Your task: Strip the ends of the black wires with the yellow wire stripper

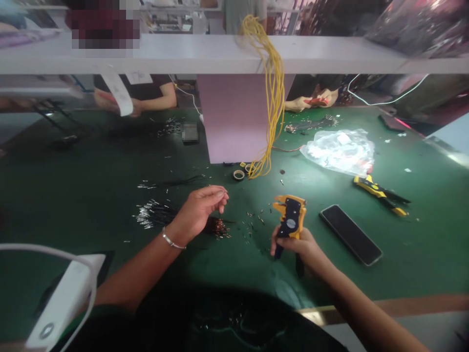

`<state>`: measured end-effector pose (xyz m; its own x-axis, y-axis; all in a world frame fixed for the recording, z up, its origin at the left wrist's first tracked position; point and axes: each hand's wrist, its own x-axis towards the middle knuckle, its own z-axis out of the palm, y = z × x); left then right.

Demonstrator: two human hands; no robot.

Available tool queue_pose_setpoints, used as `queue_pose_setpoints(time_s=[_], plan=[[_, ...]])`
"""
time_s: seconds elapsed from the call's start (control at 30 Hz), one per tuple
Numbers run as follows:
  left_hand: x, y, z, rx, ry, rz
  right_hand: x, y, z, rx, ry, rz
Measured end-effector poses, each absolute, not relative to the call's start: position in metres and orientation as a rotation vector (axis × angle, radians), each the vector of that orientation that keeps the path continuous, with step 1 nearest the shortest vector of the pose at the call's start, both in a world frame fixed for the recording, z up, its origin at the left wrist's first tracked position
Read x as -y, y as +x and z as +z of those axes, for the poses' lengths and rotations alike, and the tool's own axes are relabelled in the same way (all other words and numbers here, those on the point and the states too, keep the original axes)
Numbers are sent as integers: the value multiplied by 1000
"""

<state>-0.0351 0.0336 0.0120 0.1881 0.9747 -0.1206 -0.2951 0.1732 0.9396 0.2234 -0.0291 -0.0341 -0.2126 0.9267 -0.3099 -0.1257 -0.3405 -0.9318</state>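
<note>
Plainly, the right hand (pixel 306 244) clasped the yellow-and-black wire stripper (pixel 291 217) over the worktop (pixel 91 188) — long axis running forward, working end farthest, mouth facing left. The left hand (pixel 200 210), beside black wires (pixel 161 213), was pinched together — contents unclear.

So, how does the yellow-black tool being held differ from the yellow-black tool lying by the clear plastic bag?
The held tool is in the right hand; the lying tool rests on the green table. The held tool appears nearly vertical in view, the lying tool slanted. Both are yellow and black.
</note>
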Motion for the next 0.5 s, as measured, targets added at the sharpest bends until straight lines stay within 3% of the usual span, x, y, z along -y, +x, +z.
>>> queue_pose_setpoints(time_s=[0.27,0.5], plan=[[-33,-39,18,-984,972,1116,49,169,-52,785,-1116,1988],[-37,-45,15,-957,953,1129,0,189,-44,844,-1145,1678]])
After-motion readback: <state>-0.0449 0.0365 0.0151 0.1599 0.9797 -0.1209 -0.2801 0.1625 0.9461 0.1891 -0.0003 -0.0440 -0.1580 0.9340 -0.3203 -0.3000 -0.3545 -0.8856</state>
